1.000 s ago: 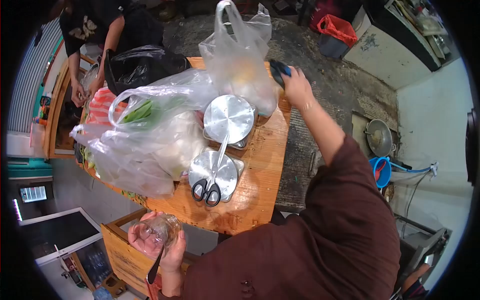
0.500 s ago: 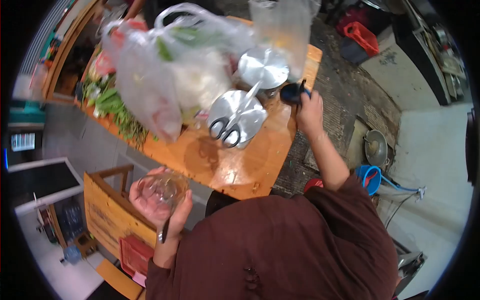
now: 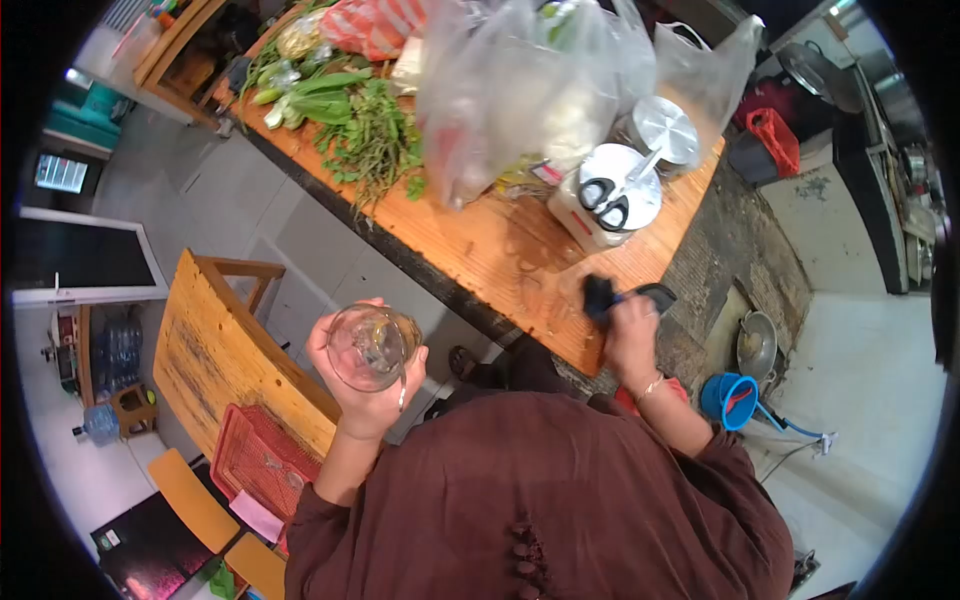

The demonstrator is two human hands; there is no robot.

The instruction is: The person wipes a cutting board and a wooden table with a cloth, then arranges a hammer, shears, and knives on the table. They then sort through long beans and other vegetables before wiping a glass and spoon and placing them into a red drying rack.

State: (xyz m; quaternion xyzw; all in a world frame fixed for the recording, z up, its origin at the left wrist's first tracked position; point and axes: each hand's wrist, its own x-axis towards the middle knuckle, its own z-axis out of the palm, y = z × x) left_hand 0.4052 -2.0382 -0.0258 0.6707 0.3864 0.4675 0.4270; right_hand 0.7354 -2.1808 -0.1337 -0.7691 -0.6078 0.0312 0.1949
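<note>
My left hand (image 3: 368, 412) is wrapped round a clear glass (image 3: 366, 348), which tilts so its round mouth faces up toward me; a thin handle-like strip shows beside the fingers. At the table's near right corner, my right hand (image 3: 632, 335) is closed on a black object (image 3: 600, 296), partly covered by the fingers and too blurred to name, with a bit of blue showing. Just beyond that hand, black-handled scissors (image 3: 604, 204) lie on the silvery lid of a pale container (image 3: 590, 232). Behind it stands a second metal-lidded container (image 3: 665, 132).
On the wooden table (image 3: 480, 245) lie leafy greens (image 3: 370, 135) and bulging plastic bags (image 3: 530, 100). A wooden bench (image 3: 225, 350) and red basket (image 3: 250, 455) are at left. A blue bucket (image 3: 728, 402) and a wok (image 3: 757, 346) sit on the floor at right.
My view has shifted, so the table and its things sit farther right. My right hand has drawn the black object back nearer to me, along the table's edge. The glass stays in my left hand.
</note>
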